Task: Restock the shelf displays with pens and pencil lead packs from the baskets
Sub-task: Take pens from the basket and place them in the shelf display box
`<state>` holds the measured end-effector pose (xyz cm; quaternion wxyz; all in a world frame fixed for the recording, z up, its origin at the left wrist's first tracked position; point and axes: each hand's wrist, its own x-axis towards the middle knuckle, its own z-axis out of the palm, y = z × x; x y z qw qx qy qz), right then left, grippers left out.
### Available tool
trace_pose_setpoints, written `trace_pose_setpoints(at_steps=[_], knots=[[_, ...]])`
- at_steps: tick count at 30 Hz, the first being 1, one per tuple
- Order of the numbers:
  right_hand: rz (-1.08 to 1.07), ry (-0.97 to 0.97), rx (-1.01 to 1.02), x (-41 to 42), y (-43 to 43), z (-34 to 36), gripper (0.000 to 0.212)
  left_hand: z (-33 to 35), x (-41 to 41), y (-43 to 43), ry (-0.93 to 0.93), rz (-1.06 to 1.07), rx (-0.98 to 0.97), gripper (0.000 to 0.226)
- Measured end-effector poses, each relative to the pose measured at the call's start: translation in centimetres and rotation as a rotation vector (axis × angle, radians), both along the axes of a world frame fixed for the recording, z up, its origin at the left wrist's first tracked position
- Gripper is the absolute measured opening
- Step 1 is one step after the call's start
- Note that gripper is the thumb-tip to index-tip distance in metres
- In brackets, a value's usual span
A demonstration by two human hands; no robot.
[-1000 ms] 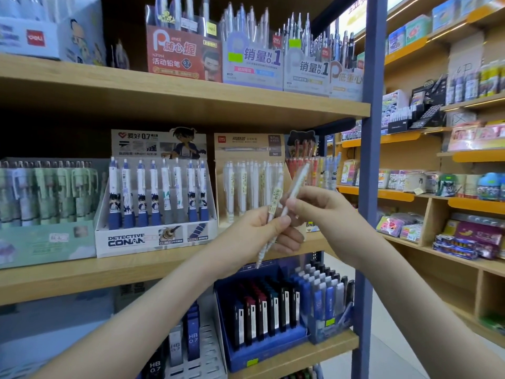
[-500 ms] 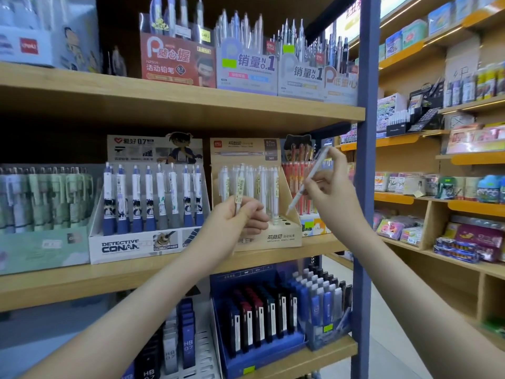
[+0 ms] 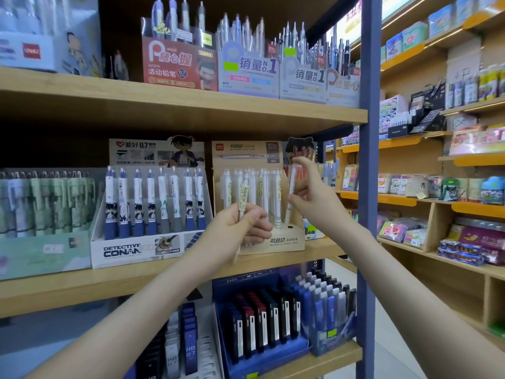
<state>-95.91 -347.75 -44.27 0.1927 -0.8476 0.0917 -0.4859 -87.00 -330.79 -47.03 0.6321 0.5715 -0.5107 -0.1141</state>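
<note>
Left hand (image 3: 240,228): centre of the frame, fingers curled in a fist round a white pen
Left-hand pen (image 3: 242,196): nearly upright, barcode sticker showing above the fist, tip poking out below, in front of the tan display box
Right hand (image 3: 311,198): just right of centre, thumb and fingertips pinching a second white pen by its barrel
Right-hand pen (image 3: 291,187): upright at the right end of the box's pen row; whether its lower end sits in a hole cannot be told
Tan display box (image 3: 284,242): centre, on the middle shelf (image 3: 82,285), white pens standing in it
Conan box (image 3: 123,251): just left of the tan box, blue-and-white pens in a row
Lead packs (image 3: 262,321): lower centre, upright in a blue tray (image 3: 267,361) on the shelf below
Blue post (image 3: 369,187): right of centre, running top to bottom
</note>
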Motion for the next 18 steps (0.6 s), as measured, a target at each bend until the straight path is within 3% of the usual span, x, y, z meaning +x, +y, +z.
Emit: trace_pose_setpoints(at_steps=[8, 13, 18], knots=[[0.030, 0.020, -0.049, -0.28, -0.15, -0.03, 0.073, 0.00, -0.53, -0.14, 0.007, -0.042, 0.046, 0.019], [0.103, -0.073, 0.056, -0.39, -0.44, 0.16, 0.070, 0.23, -0.61, -0.03, -0.005, -0.025, 0.057, 0.019], [0.047, 0.091, -0.028, -0.13, 0.03, 0.20, 0.073, 0.28, -0.11, -0.02, 0.026, -0.008, 0.060, 0.020]])
